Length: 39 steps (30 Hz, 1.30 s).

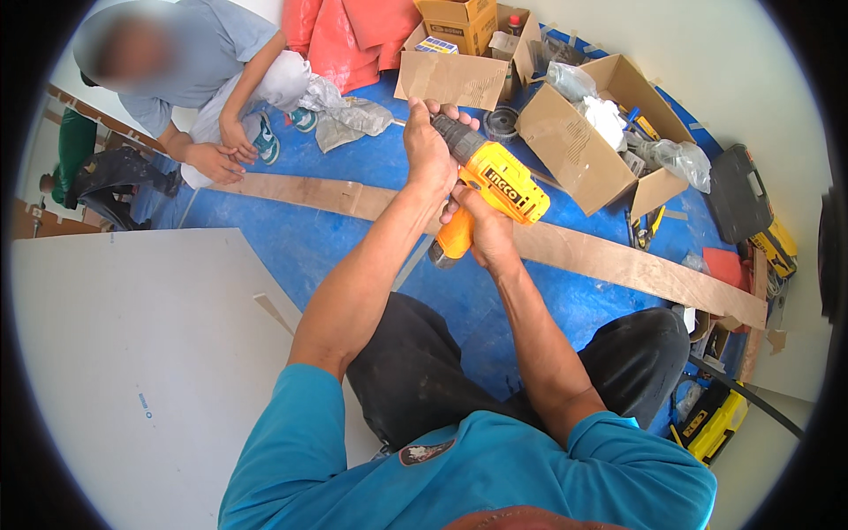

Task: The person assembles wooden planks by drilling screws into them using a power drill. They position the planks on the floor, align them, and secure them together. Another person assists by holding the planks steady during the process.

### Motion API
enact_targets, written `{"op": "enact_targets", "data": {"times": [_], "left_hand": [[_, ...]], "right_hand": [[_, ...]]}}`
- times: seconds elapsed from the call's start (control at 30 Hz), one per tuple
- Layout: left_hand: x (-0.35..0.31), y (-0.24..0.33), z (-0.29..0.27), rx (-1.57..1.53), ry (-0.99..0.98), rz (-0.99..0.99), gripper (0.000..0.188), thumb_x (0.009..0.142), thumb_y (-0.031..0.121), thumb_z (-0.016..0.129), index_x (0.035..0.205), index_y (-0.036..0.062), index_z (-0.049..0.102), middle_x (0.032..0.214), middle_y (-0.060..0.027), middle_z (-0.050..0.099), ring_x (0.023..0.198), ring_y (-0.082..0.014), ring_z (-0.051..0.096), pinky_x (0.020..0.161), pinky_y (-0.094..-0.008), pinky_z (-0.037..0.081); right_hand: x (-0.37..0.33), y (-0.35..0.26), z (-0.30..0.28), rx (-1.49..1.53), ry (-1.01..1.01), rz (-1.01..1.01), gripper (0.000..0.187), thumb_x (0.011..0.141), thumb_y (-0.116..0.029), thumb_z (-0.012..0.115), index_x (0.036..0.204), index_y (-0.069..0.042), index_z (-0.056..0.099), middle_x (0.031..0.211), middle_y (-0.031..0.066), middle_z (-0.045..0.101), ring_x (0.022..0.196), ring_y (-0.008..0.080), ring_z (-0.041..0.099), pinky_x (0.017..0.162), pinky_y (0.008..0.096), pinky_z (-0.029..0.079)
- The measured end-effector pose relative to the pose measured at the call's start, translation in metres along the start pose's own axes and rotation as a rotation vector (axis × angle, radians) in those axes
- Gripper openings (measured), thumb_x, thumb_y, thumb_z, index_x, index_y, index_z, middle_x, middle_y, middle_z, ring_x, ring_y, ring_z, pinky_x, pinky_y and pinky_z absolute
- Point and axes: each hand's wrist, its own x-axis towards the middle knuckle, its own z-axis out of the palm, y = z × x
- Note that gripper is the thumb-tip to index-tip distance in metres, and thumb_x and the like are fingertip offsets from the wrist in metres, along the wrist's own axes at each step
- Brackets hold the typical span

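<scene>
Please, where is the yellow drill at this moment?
In the head view, the yellow drill is above and right of centre, overlapping the long wooden strip, with the left grip at its black chuck and the right grip on its handle.

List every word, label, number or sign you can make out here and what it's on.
I won't copy wording or brands; print stands here:
Yellow drill, held by the left hand and right hand: large, legible lettering.
Yellow carton, top: dark print, blurred.
White board at left: small blue print, too small to read.
Teal shirt: oval badge, too small to read.
</scene>
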Motion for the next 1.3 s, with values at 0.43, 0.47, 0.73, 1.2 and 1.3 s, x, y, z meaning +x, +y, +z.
{"op": "enact_targets", "data": {"times": [0.43,0.47,0.73,1.2,1.3], "left_hand": [[0.000,-0.004,0.003,0.099,-0.036,-0.115,0.027,0.116,0.032,0.036,0.106,0.0097,0.046,0.109,-0.0163,0.066,0.101,-0.0304,0.068,0.094,-0.0554,0.061],[0.000,-0.003,0.003,0.105,-0.007,-0.157,0.026,0.115,0.031,0.036,0.107,0.0093,0.046,0.110,-0.0168,0.066,0.102,-0.0312,0.068,0.094,-0.0563,0.061],[0.001,-0.001,0.011,-0.015,0.183,-0.146,0.026,0.113,0.034,0.039,0.105,0.0095,0.044,0.094,-0.0115,0.056,0.084,-0.0277,0.062,0.081,-0.0540,0.060],[-0.004,-0.002,0.004,0.011,0.005,-0.259,0.037,0.114,0.043,0.041,0.100,0.0104,0.051,0.087,-0.0087,0.061,0.076,-0.0242,0.066,0.079,-0.0466,0.062],[-0.008,0.004,0.008,0.009,-0.063,-0.226,0.036,0.113,0.043,0.044,0.099,0.0108,0.050,0.087,-0.0075,0.059,0.077,-0.0238,0.064,0.079,-0.0464,0.062]], "right_hand": [[0.002,-0.008,-0.008,0.019,0.021,-0.015,0.020,0.099,-0.011,0.067,0.116,-0.001,0.064,0.090,0.0077,0.069,0.073,0.0177,0.069,0.069,0.0341,0.059],[0.002,-0.010,-0.008,0.012,0.017,-0.031,0.020,0.099,-0.011,0.067,0.116,-0.001,0.064,0.090,0.0079,0.069,0.072,0.0176,0.069,0.068,0.0341,0.059],[0.005,-0.020,-0.010,-0.117,0.163,-0.149,0.030,0.094,-0.008,0.076,0.121,0.000,0.067,0.098,0.0079,0.071,0.075,0.0154,0.069,0.063,0.0325,0.061],[-0.007,-0.013,-0.026,-0.596,-0.008,-0.169,0.025,0.099,-0.009,0.072,0.123,-0.002,0.069,0.102,0.0061,0.073,0.091,0.0166,0.071,0.082,0.0334,0.058],[-0.007,-0.012,-0.025,-0.532,-0.014,-0.185,0.025,0.099,-0.009,0.072,0.123,-0.002,0.067,0.100,0.0058,0.072,0.089,0.0165,0.071,0.080,0.0333,0.058]]}}
